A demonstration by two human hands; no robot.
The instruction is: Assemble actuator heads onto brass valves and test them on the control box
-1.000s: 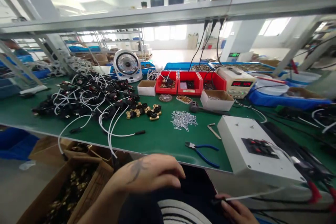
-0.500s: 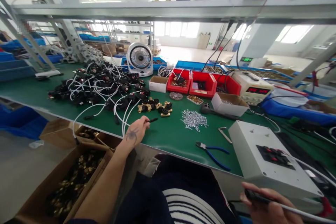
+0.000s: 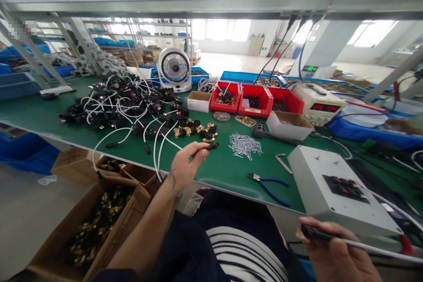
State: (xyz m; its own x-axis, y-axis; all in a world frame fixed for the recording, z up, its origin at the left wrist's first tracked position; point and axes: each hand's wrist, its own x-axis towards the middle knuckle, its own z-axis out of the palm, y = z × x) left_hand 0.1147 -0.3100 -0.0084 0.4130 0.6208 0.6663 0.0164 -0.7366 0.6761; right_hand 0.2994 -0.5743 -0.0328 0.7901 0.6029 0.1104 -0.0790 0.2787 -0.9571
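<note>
Centrally, the green workbench (image 3: 214, 172) carries a white tester box (image 3: 333, 194). Above the bench's near edge, the left hand (image 3: 185, 165) pinches a black cable plug (image 3: 211, 146). Below the box, the right hand (image 3: 333, 253) clasps a second plug (image 3: 313, 232).

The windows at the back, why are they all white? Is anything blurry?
Head view: the windows are washed out white by daylight; head view again, the left hand pinching a black plug looks sharp, while the right hand gripping a white cable at the bottom edge is a little soft.
</note>
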